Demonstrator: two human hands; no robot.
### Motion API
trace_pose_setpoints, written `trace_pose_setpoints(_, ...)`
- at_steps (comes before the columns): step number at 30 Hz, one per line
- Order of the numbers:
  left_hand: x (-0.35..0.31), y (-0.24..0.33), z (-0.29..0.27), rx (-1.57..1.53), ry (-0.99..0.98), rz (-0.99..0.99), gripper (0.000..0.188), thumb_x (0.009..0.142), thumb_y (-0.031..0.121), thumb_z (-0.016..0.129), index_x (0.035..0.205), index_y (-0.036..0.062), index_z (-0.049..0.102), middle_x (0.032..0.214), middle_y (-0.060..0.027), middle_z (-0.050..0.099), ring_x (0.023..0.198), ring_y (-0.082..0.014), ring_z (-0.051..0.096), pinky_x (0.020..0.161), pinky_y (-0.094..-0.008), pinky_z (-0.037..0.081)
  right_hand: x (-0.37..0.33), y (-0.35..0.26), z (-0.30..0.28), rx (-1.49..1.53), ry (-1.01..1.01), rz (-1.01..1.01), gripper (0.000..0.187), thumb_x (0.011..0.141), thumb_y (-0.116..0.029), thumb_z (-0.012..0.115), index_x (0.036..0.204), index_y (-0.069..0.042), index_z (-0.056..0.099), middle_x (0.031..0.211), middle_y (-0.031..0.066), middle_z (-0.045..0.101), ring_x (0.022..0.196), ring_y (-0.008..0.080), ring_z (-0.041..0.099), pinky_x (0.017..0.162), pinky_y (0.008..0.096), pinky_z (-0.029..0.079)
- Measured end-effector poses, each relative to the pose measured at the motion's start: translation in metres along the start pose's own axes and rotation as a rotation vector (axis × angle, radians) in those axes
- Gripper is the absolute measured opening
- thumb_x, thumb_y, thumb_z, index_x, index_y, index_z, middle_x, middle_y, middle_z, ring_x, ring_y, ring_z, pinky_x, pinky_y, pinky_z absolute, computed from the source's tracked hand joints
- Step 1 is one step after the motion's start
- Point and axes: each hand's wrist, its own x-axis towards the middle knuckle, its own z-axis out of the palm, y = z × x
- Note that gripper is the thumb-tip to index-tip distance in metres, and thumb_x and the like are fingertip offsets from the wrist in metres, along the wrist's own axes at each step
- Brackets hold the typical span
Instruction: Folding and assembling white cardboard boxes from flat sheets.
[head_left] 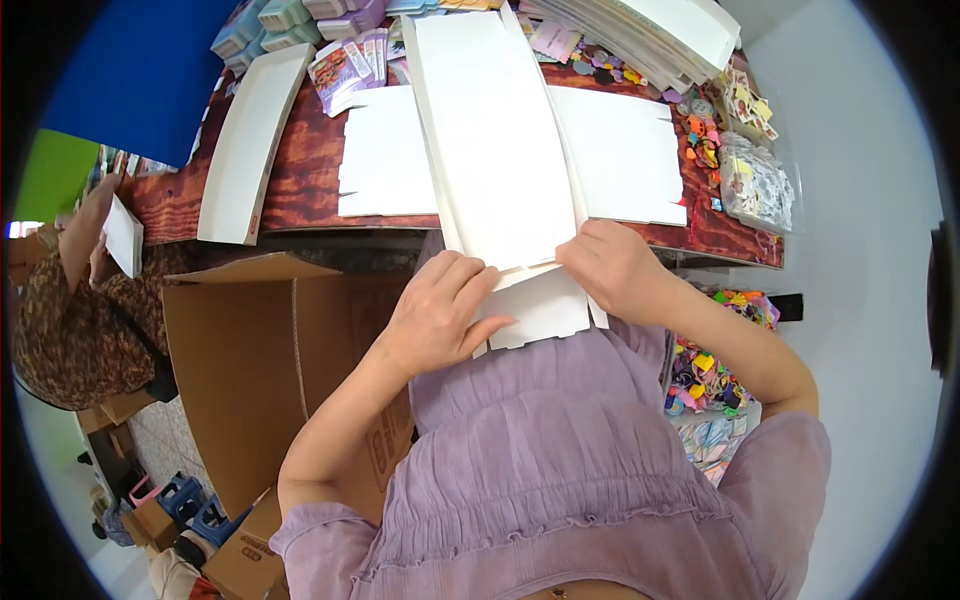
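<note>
A long white cardboard box blank (495, 140) lies across the table edge toward me, its sides folded up into a trough. My left hand (440, 310) presses flat on the near end flap (545, 310), fingers spread over it. My right hand (615, 265) pinches the blank's right near corner where the flap meets the side wall. A second flat white blank (625, 150) lies under it on the dark red wooden table (300, 170).
A folded white box (250, 140) lies at left on the table. A stack of white blanks (660, 35) sits at the back right. Small colourful items (745, 160) fill the right edge. An open brown carton (260, 360) stands left of me. Another person (90, 300) holds a white piece at far left.
</note>
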Motion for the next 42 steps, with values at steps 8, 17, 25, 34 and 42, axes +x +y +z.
trace_pose_setpoints(8,0.001,0.008,0.014,-0.050,0.026,-0.378,0.021,0.086,0.007,0.071,0.105,0.0002,0.064,0.086,-0.0131,0.064,0.078,-0.0289,0.063,0.069,-0.0410,0.050,0.010,0.000,0.013,0.227,0.104,0.276,0.014,0.091,-0.019,0.068,0.098,-0.007,0.065,0.079,0.0072,0.060,0.075,0.0249,0.053,0.079,0.0364,0.039)
trace_pose_setpoints(17,-0.007,0.000,0.033,0.095,0.107,-0.313,0.024,0.084,0.009,0.072,0.107,0.0064,0.065,0.102,-0.0079,0.064,0.078,-0.0258,0.061,0.067,-0.0375,0.048,0.022,-0.013,0.024,0.126,0.219,0.472,0.014,0.088,-0.017,0.069,0.095,-0.007,0.062,0.088,0.0059,0.059,0.081,0.0240,0.057,0.085,0.0386,0.039)
trace_pose_setpoints(25,-0.008,-0.011,0.033,0.229,0.120,-0.117,0.023,0.076,0.002,0.074,0.097,0.0071,0.068,0.094,-0.0036,0.066,0.074,-0.0228,0.057,0.065,-0.0340,0.047,0.024,-0.024,0.007,-0.168,0.281,0.234,0.016,0.081,-0.017,0.073,0.089,-0.008,0.063,0.094,0.0065,0.057,0.093,0.0251,0.055,0.088,0.0417,0.038)
trace_pose_setpoints(34,0.008,0.008,0.022,0.195,-0.029,-0.243,0.013,0.076,-0.001,0.065,0.087,0.0070,0.062,0.085,-0.0063,0.056,0.078,-0.0253,0.054,0.069,-0.0368,0.043,0.028,-0.015,0.035,0.102,0.059,0.262,0.015,0.073,0.007,0.057,0.083,-0.005,0.059,0.085,0.0083,0.053,0.087,0.0266,0.054,0.078,0.0402,0.039)
trace_pose_setpoints(42,0.013,0.017,0.015,0.135,-0.059,-0.401,0.014,0.072,-0.005,0.061,0.081,0.0057,0.062,0.088,-0.0079,0.055,0.085,-0.0270,0.053,0.079,-0.0406,0.040,0.036,-0.018,0.033,0.236,0.026,0.337,0.017,0.076,0.007,0.058,0.082,-0.008,0.061,0.081,0.0052,0.053,0.086,0.0244,0.054,0.084,0.0372,0.036)
